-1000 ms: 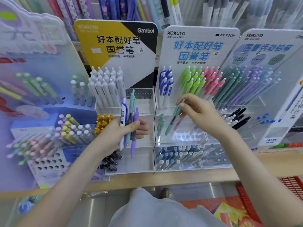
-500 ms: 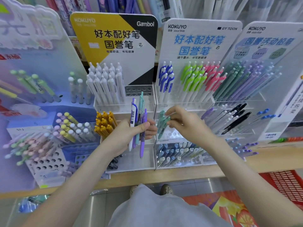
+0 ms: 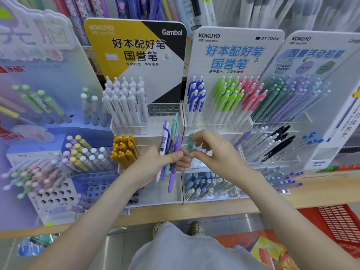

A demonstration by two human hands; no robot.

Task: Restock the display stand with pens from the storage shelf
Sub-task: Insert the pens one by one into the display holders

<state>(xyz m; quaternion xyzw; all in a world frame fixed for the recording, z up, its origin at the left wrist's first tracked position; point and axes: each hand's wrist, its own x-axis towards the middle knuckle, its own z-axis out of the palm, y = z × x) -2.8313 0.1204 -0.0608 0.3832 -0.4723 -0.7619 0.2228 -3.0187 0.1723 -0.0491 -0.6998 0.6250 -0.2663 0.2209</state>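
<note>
Centre of frame: my left hand [image 3: 155, 162] clamps a small bundle of pens [image 3: 169, 145] upright, in front of the display stand [image 3: 214, 199]. My right hand [image 3: 218, 152] curls just right of the bundle, beside teal pens [image 3: 189, 145]; whether it pinches one I cannot tell. The pens look light, stiff and slick; I would pinch one mid-barrel

Left forearm in from 7 o'clock; left hand [image 3: 155, 164] curled round pens [image 3: 171, 137], thumb pressed across them. Right forearm from 4 o'clock; right hand [image 3: 218, 152] has fingers curled, thumb tip beside the left thumb, grip unclear.
</note>
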